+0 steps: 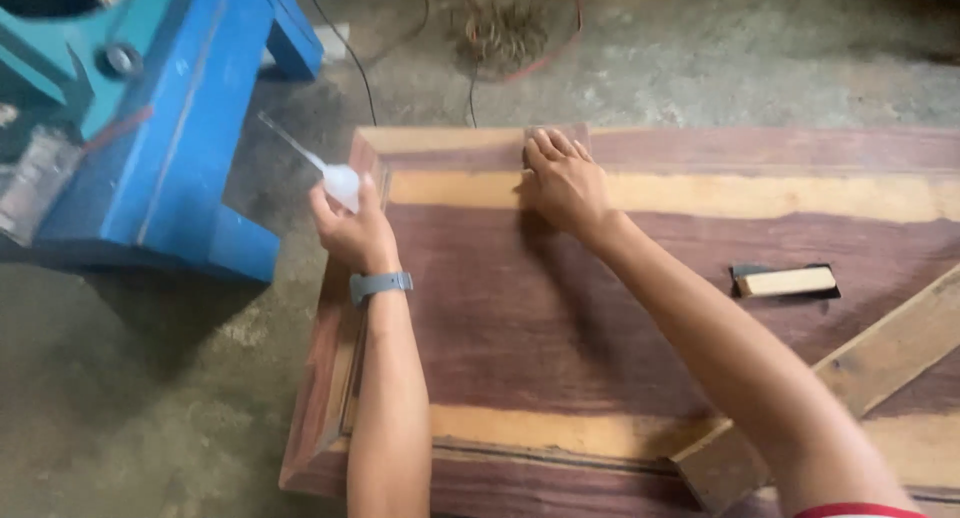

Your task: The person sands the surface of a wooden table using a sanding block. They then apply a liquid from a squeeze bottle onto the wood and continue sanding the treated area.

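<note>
Left hand grips squeeze bottle; right hand presses sanding pad flat.

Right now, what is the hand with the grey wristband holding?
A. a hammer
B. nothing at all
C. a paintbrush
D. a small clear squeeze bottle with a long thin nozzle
D. The left hand, the one with the grey wristband, grips a small clear squeeze bottle with its long thin nozzle pointing up and away, just off the corner of the wooden panel, while the right hand presses flat on the panel's far edge.
</note>
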